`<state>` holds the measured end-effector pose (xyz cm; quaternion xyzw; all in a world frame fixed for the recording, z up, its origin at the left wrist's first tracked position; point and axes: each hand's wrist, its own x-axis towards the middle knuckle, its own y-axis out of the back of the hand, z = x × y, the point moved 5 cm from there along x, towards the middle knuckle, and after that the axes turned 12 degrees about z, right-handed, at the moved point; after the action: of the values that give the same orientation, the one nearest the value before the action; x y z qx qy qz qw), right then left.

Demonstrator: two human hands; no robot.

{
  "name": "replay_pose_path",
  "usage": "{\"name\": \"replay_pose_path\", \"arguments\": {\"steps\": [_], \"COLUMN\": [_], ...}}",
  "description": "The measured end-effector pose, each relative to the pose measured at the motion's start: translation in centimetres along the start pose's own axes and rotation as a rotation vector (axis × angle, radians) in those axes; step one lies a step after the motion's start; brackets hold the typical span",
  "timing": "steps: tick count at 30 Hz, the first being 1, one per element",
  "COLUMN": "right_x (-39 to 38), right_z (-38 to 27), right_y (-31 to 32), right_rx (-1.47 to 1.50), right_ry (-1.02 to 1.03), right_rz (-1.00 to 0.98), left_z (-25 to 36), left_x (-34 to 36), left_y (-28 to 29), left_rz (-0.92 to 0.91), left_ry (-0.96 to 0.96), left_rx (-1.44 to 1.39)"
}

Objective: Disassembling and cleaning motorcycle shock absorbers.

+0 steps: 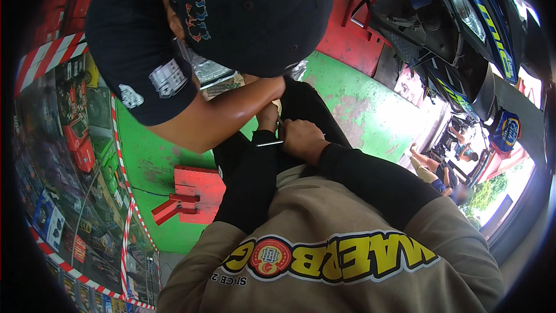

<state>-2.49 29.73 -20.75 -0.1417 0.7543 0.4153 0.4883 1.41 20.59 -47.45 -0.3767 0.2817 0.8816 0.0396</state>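
Observation:
My right hand (303,138) is closed low over my lap, its fingers curled around the end of something thin that I cannot make out. Close beside it, my left hand (268,118) shows only in part, its fingers hidden behind a co-worker's bare forearm (231,109). A slim silver metal bar (269,143) lies across my left wrist area, against the black sleeve; what it belongs to is unclear. The co-worker, in a black cap (249,17) and dark shirt, leans in from the far side and hides whatever lies beneath.
A red wooden stool (197,188) stands on the green floor (150,165) at left. Beyond red-and-white tape (124,197), a glass display holds boxed goods. At upper right is a dark motorcycle (440,29) beside a red platform (353,29). Other people (437,177) sit farther off at right.

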Motion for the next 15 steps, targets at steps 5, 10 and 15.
{"name": "replay_pose_path", "arguments": {"steps": [5, 10, 15], "right_x": [0.4, 0.1, -0.3], "right_z": [1.7, 1.2, -0.3], "right_y": [0.1, 0.9, 1.7], "right_rx": [0.028, 0.045, 0.040], "right_ry": [-0.057, -0.047, -0.020], "right_rz": [0.051, 0.060, 0.065], "left_z": [6.3, 5.4, 3.7], "left_x": [-0.6, 0.0, 1.4], "left_y": [0.5, 0.0, -0.2], "left_rz": [-0.181, -0.213, 0.170], "left_ry": [-0.122, -0.260, -0.526], "left_rx": [0.196, 0.313, 0.270]}}
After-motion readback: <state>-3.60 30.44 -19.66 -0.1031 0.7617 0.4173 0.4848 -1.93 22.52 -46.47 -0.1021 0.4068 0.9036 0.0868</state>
